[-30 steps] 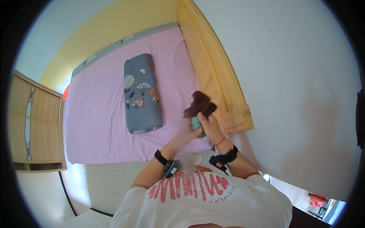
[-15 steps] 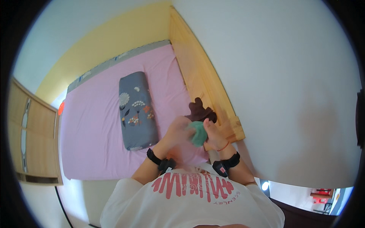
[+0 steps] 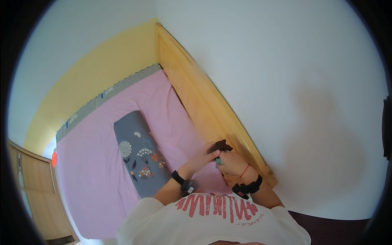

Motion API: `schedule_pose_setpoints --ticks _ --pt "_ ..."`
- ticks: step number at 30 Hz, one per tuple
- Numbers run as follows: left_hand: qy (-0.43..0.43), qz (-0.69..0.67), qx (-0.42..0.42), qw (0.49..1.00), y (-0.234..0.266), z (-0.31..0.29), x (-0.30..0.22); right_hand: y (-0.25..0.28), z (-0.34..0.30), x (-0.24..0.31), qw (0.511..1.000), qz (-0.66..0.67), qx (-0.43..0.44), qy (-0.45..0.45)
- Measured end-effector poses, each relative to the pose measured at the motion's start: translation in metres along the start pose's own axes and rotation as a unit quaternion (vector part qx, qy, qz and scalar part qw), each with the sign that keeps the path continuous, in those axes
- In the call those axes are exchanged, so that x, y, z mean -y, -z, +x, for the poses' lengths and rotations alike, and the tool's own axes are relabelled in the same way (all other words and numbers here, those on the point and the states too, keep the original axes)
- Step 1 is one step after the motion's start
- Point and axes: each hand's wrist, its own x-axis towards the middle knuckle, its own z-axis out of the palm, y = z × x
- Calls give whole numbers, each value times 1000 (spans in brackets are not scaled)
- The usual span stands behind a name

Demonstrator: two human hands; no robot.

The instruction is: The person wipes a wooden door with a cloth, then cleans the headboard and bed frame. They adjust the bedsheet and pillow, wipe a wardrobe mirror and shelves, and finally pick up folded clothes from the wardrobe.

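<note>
Close together in front of my chest, beside the headboard, both hands are closed. My left hand (image 3: 201, 158) grips a dark brown piece of cloth (image 3: 221, 145) that looks like a sock, its end standing up above the fingers. My right hand (image 3: 233, 164) presses against the same brown cloth from the other side. A small bit of green cloth (image 3: 219, 161) shows under the right fingers; most of it is hidden in that hand. How the brown and green cloths lie against each other cannot be made out.
Beneath and left of my hands is a bed with a pink sheet (image 3: 94, 175). A grey flower-patterned pillow (image 3: 141, 153) lies on it. A wooden headboard (image 3: 200, 96) runs along the right, against a white wall (image 3: 286, 81). A wooden cabinet (image 3: 36, 175) stands far left.
The brown cloth, lying by the headboard before, is now up in my hands. The green bundle, plainly visible earlier, is mostly covered by my right hand. The view has swung right.
</note>
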Motion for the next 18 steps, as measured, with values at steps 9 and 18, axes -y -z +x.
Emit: schedule_pose_setpoints --ticks 9,18 --pt "-155 -110 -89 978 34 41 -27 44 -9 -67 976 -15 -159 -145" --pt "-217 293 -198 910 64 125 -31 27 -21 -47 890 -172 -62 -418"
